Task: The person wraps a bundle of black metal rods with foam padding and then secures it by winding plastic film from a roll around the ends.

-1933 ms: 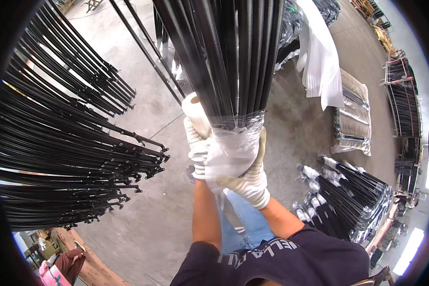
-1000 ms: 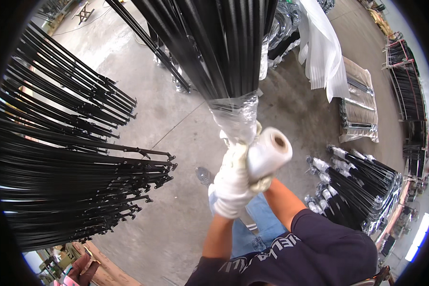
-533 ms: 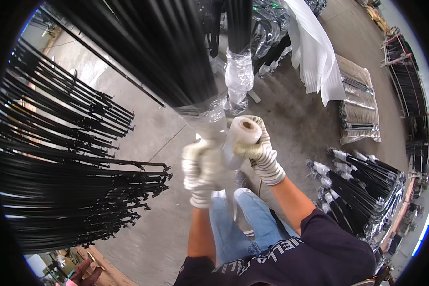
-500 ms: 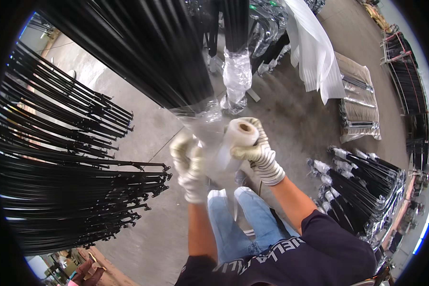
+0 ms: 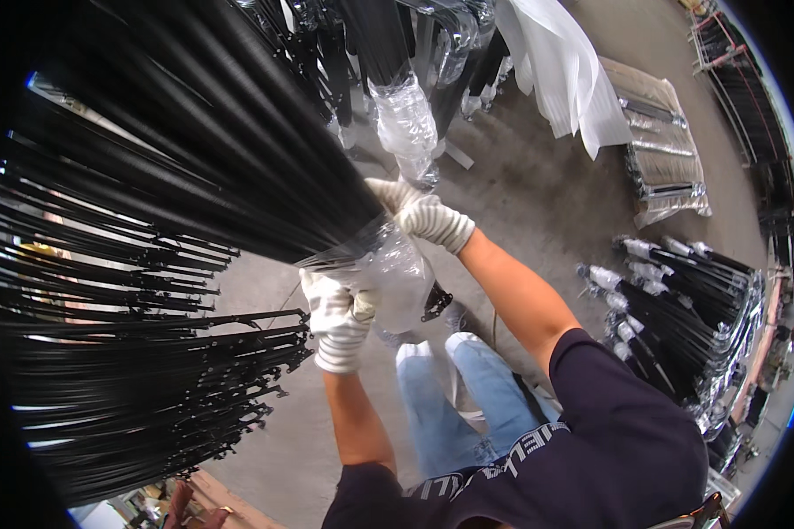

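A large bundle of long black bars [image 5: 238, 132] slants down from the upper left, its lower end wrapped in clear stretch film [image 5: 388, 256]. My left hand [image 5: 338, 317], in a striped white work glove, is closed at the near side of the wrapped end; what its curled fingers hold is hidden. My right hand [image 5: 423, 216], gloved alike, grips the far edge of the bundle just above the film, its fingertips partly out of sight. The film roll cannot be made out now. Dark bar ends [image 5: 436, 301] poke out below the film.
Racked rows of black bars [image 5: 150, 379] fill the left side. Beyond the bundle stand other film-wrapped bars [image 5: 404, 115] and a hanging white foam sheet [image 5: 565, 70]. To the right are a wrapped pallet pack [image 5: 662, 141] and several wrapped bundles [image 5: 670, 309] on the concrete floor [image 5: 529, 194].
The film roll, earlier in my right hand before me, has gone from sight. My right hand has moved up to the bundle's far edge; my left hand is lower at its near side.
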Demonstrator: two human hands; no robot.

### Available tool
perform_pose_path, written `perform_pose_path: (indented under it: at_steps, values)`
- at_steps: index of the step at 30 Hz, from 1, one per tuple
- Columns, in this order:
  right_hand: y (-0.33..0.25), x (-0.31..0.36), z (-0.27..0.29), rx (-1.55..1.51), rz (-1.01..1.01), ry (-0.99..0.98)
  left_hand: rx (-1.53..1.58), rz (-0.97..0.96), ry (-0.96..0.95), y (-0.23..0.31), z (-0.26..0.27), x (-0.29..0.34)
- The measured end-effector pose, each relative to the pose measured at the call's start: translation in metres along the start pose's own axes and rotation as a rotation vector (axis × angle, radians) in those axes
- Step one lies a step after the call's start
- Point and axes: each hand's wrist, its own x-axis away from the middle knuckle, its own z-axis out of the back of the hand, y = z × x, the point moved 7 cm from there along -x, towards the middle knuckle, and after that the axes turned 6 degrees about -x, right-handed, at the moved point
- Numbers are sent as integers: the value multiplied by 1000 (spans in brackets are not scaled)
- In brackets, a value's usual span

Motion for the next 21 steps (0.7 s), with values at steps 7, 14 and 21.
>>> perform_pose_path:
  at_steps: [7,14,21]
  values:
    - [18,-16,-31,-177,31,-51,1286,508,502,-43,-38,35]
    - [15,-15,-31,-427,74,25,1616,548,139,-56,-46,19]
    - [7,-16,-42,-8,106,50,1666,494,-159,-125,-81,4]
